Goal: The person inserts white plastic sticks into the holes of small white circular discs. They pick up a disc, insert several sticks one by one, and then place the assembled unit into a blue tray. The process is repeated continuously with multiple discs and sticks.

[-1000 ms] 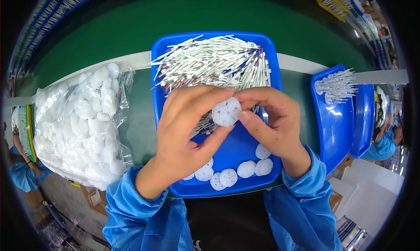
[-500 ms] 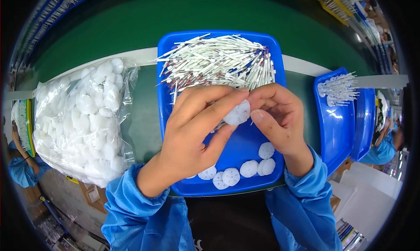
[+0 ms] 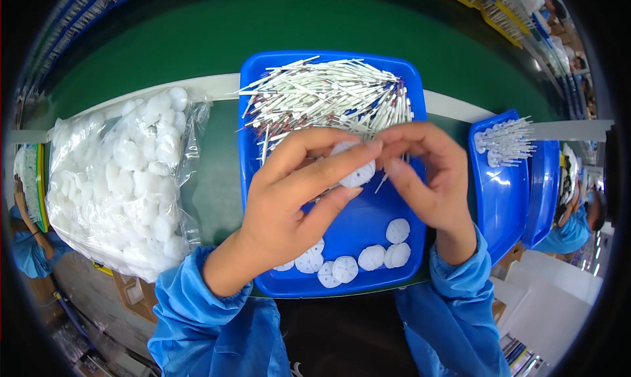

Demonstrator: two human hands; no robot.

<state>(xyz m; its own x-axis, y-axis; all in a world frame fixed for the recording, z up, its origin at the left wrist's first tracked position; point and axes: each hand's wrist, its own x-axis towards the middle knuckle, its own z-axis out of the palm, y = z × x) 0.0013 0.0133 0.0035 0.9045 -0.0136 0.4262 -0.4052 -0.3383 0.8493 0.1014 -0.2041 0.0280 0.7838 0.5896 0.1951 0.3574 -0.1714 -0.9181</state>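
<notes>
Over the middle of a blue tray (image 3: 358, 236), my left hand (image 3: 279, 196) pinches a round white disc (image 3: 359, 173) with small holes between thumb and fingers. Beside it, my right hand (image 3: 434, 177) has its fingers curled, its fingertips close to the disc's upper right edge. Whether anything sits in those right fingers is hidden. Thin white sticks (image 3: 328, 91), some with dark red parts, lie heaped in the far half of the tray. Several more white discs (image 3: 344, 269) rest along the tray's near edge.
To the left stands a clear plastic bag (image 3: 125, 180) full of white round pieces. On the right, another blue tray (image 3: 503, 206) holds a cluster of white sticks with round ends (image 3: 506, 142). Co-workers in blue sleeves (image 3: 568, 232) appear at both sides.
The disc in my left hand has turned and shows more of its holed face. My right thumb has drawn slightly away to the right. The view has shifted a little.
</notes>
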